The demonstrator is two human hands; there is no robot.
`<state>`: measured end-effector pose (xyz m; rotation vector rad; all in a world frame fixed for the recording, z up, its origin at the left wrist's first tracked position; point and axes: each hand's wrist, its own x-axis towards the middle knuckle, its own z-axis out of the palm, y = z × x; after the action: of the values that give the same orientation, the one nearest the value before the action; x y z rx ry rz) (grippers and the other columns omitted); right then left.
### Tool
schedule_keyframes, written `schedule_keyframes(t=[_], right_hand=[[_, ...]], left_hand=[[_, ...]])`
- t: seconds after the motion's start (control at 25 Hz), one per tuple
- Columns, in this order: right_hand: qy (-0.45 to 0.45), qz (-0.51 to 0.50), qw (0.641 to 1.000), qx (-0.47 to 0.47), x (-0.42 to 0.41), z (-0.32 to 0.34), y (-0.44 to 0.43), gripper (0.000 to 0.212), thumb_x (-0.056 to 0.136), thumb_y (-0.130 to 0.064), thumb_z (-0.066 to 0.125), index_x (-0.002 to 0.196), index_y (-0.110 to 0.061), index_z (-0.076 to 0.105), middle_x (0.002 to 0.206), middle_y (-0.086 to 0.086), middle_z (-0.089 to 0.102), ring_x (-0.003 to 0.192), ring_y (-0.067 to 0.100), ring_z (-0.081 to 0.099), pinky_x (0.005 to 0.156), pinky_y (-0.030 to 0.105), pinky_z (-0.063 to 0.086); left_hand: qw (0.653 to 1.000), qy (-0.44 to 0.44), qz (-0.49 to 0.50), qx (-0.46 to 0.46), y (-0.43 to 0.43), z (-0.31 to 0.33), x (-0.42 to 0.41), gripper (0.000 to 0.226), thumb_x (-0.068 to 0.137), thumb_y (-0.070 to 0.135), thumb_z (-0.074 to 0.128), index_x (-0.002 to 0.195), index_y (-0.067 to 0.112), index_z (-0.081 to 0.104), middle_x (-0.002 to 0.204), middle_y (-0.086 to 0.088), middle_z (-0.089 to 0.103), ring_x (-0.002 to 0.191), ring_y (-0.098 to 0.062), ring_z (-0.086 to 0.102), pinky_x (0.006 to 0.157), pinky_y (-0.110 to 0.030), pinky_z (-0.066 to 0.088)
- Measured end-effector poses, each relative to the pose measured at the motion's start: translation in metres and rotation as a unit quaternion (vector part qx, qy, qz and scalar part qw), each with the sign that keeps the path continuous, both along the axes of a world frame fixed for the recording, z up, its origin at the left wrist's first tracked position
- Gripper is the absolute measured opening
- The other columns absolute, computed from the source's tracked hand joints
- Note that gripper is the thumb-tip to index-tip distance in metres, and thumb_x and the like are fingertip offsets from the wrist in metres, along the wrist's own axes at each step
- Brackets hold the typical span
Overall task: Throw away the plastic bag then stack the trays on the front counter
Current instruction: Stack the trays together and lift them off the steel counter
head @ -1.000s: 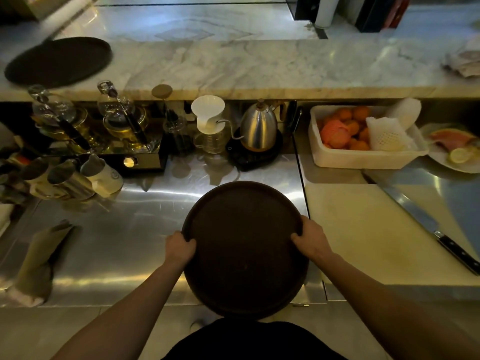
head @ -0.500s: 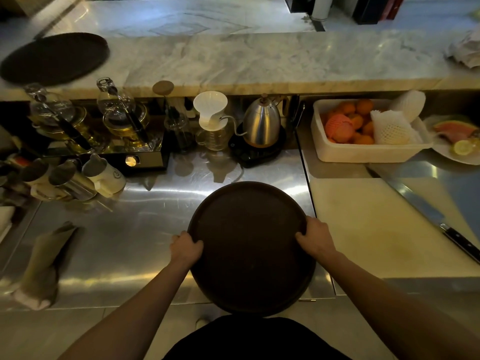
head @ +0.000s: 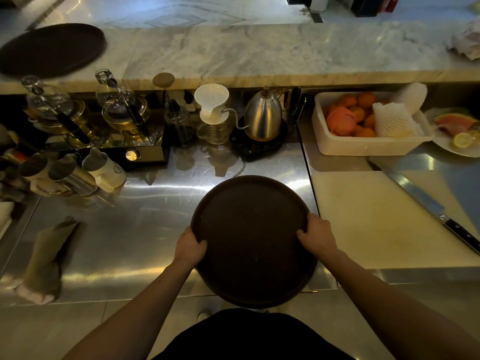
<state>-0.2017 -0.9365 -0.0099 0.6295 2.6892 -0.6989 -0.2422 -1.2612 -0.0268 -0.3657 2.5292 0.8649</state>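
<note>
Both hands, left hand [head: 189,248] and right hand [head: 317,236], grip the round tray [head: 253,237].

On the steel desk [head: 145,229] we see a gooseneck kettle [head: 262,116] beside a white dripper [head: 211,100] on its glass server, a tub of oranges [head: 363,126], a knife [head: 426,203] across the cutting board [head: 376,219], and a folded cloth [head: 48,261] at left.

We count two round dark trays, one held [head: 253,240] and one far left [head: 52,49], two hands [head: 189,246] [head: 317,236], two glass siphon brewers [head: 49,105] [head: 117,100], one kettle [head: 262,115], one knife [head: 426,203].
</note>
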Motion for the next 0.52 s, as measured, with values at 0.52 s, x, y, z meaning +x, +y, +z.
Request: schedule_keyframes(t=[0.52], right_hand=[[0.064, -0.183, 0.966, -0.171, -0.005, 0.018, 0.012, 0.052, 0.083, -0.017, 0.064, 0.130, 0.002, 0.054, 0.124, 0.021, 0.063, 0.115, 0.037, 0.058, 0.101, 0.048, 0.046]], left_hand=[[0.998, -0.029, -0.050, -0.037, -0.007, 0.001, -0.012, 0.041, 0.086, 0.022, 0.056, 0.121, 0.001, 0.055, 0.114, -0.025, 0.059, 0.097, -0.036, 0.061, 0.082, -0.040, 0.052]])
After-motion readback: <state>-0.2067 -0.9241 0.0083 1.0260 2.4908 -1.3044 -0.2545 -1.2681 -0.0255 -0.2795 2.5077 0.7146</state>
